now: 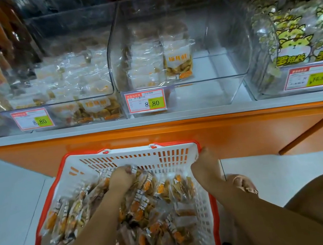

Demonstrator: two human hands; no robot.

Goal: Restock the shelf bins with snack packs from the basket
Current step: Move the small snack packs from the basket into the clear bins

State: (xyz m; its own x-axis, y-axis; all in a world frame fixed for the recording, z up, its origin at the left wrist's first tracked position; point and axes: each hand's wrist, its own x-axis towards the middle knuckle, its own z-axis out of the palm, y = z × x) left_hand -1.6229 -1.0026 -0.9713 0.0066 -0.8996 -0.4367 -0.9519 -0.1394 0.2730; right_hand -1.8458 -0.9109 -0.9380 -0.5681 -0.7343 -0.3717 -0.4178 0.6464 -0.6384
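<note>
1. Fingers (129,170) of your left hand (121,177) were curled down into the packs (146,205) at the far end of the basket (132,153), closing on several at once.
2. Your right hand (203,164) lay against the basket's far right corner, fingertips at the rim. Whether they hooked it or only rested there, I cannot tell.
3. Packs filled most of the basket in a loose heap. More of the same kind stood in the bin (223,86) beyond the basket, up on the shelf, all of them on its left side.
4. Each pack looked light: a thin clear film bag with crisp-looking pieces inside. I judged that a hard squeeze would crush the contents.
5. Film of that sort is probably slick, so a bunch held by the middle could fan out and drop.
6. Your best hold, to my eye, was the flat sealed top edges, pinched together in a small stack with the palm beneath.
</note>
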